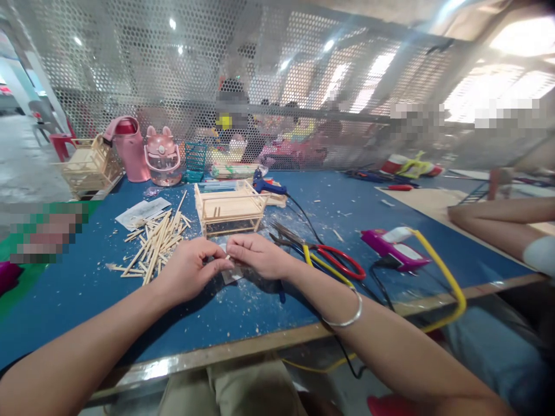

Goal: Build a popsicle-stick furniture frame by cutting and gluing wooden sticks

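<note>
My left hand [188, 267] and my right hand [255, 254] meet above the table, thumbs and forefingers pinched together. Between the fingertips shows the pale end of a small wooden stick piece [228, 257], mostly hidden by the fingers. Under the hands lies a small clear or greyish sheet [233, 275]. Just behind them stands a small frame model made of wooden sticks [229, 207], with a flat slatted deck and rails. A loose pile of wooden sticks [158, 245] lies left of my left hand, partly on white paper [143, 211].
Red-handled pliers [342, 261] and a yellow-and-blue-handled tool lie beside my right forearm. Behind the model rests a blue glue gun [271, 186] with its cable. Further right is a purple device [394, 251] with yellow tubing. Pink bottles [162, 159] stand back left; another person's arm [494, 222] rests at right.
</note>
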### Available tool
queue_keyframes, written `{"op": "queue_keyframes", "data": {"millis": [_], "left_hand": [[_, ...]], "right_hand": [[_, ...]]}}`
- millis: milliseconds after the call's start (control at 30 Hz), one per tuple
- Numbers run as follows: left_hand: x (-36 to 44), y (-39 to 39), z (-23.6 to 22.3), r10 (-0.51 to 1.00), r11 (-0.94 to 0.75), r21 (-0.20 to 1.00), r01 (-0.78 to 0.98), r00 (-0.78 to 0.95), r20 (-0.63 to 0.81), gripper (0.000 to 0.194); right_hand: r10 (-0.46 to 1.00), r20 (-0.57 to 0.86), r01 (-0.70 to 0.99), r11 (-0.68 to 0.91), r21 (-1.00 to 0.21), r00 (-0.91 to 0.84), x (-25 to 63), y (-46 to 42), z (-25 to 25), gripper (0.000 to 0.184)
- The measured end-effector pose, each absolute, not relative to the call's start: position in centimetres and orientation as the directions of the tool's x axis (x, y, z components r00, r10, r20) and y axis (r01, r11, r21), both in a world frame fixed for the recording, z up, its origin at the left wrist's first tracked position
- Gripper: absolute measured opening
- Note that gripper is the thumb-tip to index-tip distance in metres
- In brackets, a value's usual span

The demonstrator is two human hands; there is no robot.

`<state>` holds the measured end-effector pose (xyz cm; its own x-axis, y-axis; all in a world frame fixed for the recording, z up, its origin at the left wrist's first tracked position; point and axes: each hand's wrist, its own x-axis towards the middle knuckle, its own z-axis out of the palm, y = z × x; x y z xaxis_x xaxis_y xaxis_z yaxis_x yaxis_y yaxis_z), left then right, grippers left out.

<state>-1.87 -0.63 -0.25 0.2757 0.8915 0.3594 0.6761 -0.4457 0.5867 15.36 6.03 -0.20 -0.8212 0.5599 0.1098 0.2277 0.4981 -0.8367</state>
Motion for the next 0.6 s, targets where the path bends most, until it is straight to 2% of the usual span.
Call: {"op": "queue_keyframes", "data": {"millis": [100,233,400,600], "left_hand": [[-2.0,-0.6,0.0,0.890,-0.452,0.677,0.581,0.351,0.293,0.019],[-2.4,-0.4,0.3,0.887,-0.432,0.736,0.521,0.392,0.244,0.027],[-2.5,-0.4,0.4,0.917,-0.394,0.704,0.591,0.306,0.256,0.031],[-2.7,-0.1,0.2,0.903,-0.389,0.635,0.667,0.142,0.405,0.027]], "right_hand": [[0.512,0.075,0.159,0.398,-0.903,-0.856,15.4,6.1,-0.5,0.039],[0.566,0.111,0.098,0.326,-0.940,-0.817,15.3,6.1,-0.7,0.038],[0.638,0.177,0.178,0.451,-0.875,-0.749,15.2,5.9,-0.4,0.033],[0.716,0.323,0.314,0.603,-0.733,-0.619,15.5,6.6,1.1,0.020]]}}
